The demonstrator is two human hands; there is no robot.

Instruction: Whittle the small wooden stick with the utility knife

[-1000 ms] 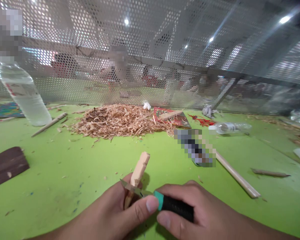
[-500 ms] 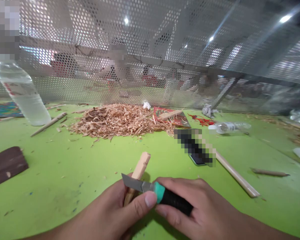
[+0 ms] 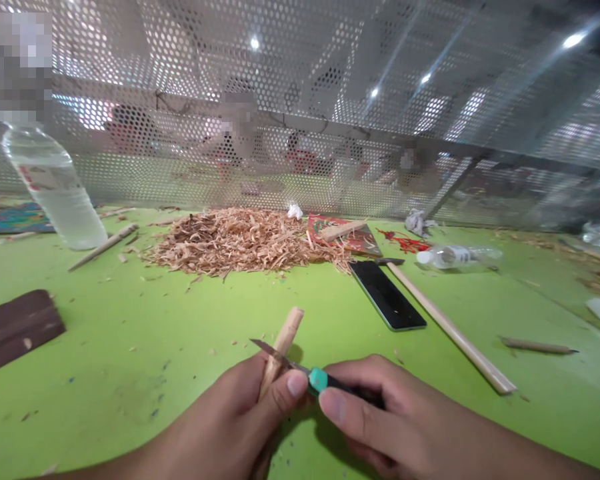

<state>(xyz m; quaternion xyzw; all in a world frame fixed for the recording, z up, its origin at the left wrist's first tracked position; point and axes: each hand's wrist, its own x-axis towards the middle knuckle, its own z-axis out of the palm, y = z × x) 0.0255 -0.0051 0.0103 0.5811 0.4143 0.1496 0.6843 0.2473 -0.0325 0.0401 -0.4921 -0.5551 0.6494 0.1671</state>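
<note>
My left hand (image 3: 250, 407) is closed around a pale wooden stick (image 3: 291, 328), whose upper end points up and away from me. My right hand (image 3: 380, 413) grips a utility knife (image 3: 319, 380) with a black handle and a teal collar. The knife's blade (image 3: 266, 348) lies across the stick, just above my left fingers, its tip pointing left. My left thumb rests against the collar end of the knife. The lower part of the stick is hidden in my left hand.
Behind my hands is a heap of wood shavings (image 3: 245, 240) on the green table (image 3: 170, 333). A phone (image 3: 390, 297), a hammer (image 3: 450, 327), a pencil (image 3: 539, 345) and a lying bottle (image 3: 457, 256) are on the right. A full water bottle (image 3: 60, 193) and brown cloth-like piece (image 3: 20, 330) are left.
The knife has rolled so that its blade shows more edge-on, and my right thumb has moved up along the handle. The stick has turned slightly in my left hand.
</note>
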